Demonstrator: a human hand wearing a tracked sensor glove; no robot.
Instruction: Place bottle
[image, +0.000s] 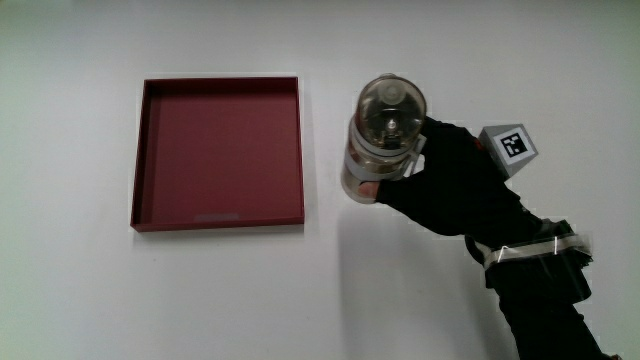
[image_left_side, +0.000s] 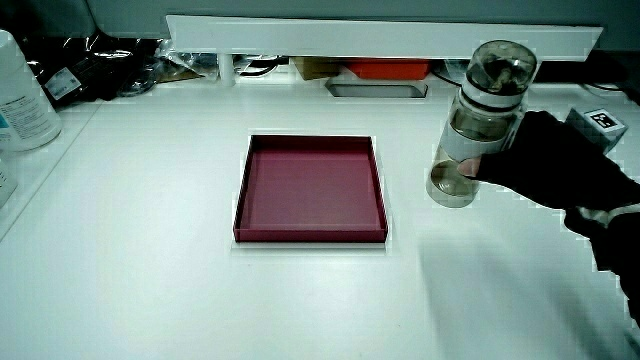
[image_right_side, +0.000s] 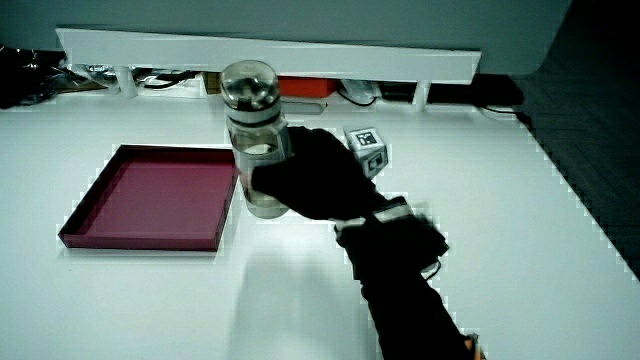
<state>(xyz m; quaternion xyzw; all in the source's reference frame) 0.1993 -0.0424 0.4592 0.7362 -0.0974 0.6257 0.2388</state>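
A clear bottle (image: 385, 135) with a transparent domed cap stands upright beside the dark red tray (image: 150, 150), just off the tray's rim. The gloved hand (image: 440, 180) is wrapped around the bottle's lower body, fingers curled on it, with the patterned cube (image: 510, 147) on its back. Both side views show the bottle (image_left_side: 478, 120) (image_right_side: 255, 135) held at about table level beside the tray (image_left_side: 310, 235) (image_right_side: 140, 238), the hand (image_left_side: 545, 160) (image_right_side: 310, 180) gripping it. I cannot tell whether the bottle's base touches the table. The tray holds nothing.
A low white partition (image_left_side: 380, 40) runs along the table's edge farthest from the person, with cables and an orange item (image_left_side: 390, 70) under it. A white container (image_left_side: 22, 95) stands at the table's corner. The forearm (image_right_side: 410, 290) reaches in from the person's side.
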